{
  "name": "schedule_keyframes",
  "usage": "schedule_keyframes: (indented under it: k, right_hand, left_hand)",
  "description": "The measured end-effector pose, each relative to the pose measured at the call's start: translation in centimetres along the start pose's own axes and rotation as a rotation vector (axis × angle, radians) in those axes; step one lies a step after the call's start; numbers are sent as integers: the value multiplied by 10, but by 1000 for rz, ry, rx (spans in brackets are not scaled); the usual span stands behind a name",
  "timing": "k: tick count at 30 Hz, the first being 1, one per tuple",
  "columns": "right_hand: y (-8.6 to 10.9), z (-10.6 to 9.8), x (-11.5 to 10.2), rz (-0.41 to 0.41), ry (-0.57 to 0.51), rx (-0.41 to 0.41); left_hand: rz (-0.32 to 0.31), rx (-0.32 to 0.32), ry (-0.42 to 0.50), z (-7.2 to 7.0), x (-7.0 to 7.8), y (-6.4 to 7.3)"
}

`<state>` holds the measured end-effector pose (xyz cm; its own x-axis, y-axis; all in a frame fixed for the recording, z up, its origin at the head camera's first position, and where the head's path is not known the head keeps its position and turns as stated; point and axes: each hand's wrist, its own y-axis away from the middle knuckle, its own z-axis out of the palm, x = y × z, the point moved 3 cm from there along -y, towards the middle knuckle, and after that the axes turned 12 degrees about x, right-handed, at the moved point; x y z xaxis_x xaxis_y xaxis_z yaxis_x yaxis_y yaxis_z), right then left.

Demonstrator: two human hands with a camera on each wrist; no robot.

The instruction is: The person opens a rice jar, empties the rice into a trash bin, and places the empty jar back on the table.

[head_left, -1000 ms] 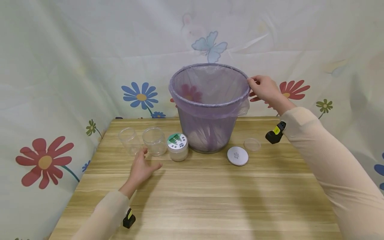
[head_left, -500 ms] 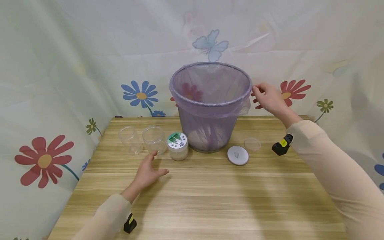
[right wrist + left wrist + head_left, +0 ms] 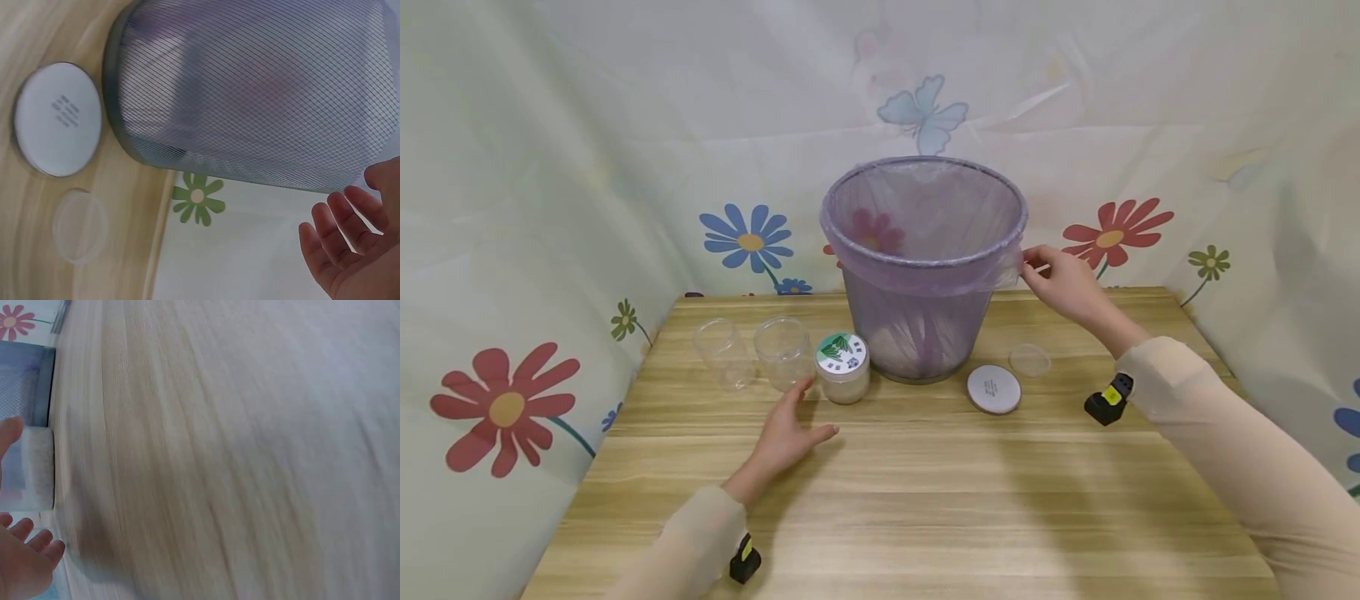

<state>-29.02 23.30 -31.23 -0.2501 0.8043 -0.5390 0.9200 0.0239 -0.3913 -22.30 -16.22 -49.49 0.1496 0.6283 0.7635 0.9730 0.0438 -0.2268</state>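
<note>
A waste bin (image 3: 917, 325) of fine mesh stands at the back of the table, lined with a thin purple bin bag (image 3: 895, 271) folded over its rim. My right hand (image 3: 1063, 283) is at the bag's loose overhang on the right side, fingers bent loosely; in the right wrist view no film shows between the fingertips. My left hand (image 3: 786, 437) is spread, thumb apart from the fingers, just in front of a lidded jar (image 3: 844, 379) with a green and white top. It holds nothing. Left of that jar are two clear jars, one upright (image 3: 782, 350) and one slimmer (image 3: 722, 354).
Right of the bin lie a round white lid (image 3: 994, 389) and a thin clear disc (image 3: 1030, 360). The wooden table (image 3: 925, 500) ends at a flowered curtain (image 3: 760, 83) behind and at the sides.
My right hand has come down from the bin's rim to the bag's overhang. My left hand has moved right, from the clear jars toward the lidded jar. The bin and jars stay put.
</note>
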Motion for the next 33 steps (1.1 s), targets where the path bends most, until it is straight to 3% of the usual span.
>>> schedule_keyframes:
  k: [20,33]
  right_hand:
    - [32,28,-2,-187,-86,-28]
    - [50,40,-18,-284,-111,-52]
  left_hand:
    - [-61,40,34,20,2,-22]
    - [-45,84,102,33,9,-37]
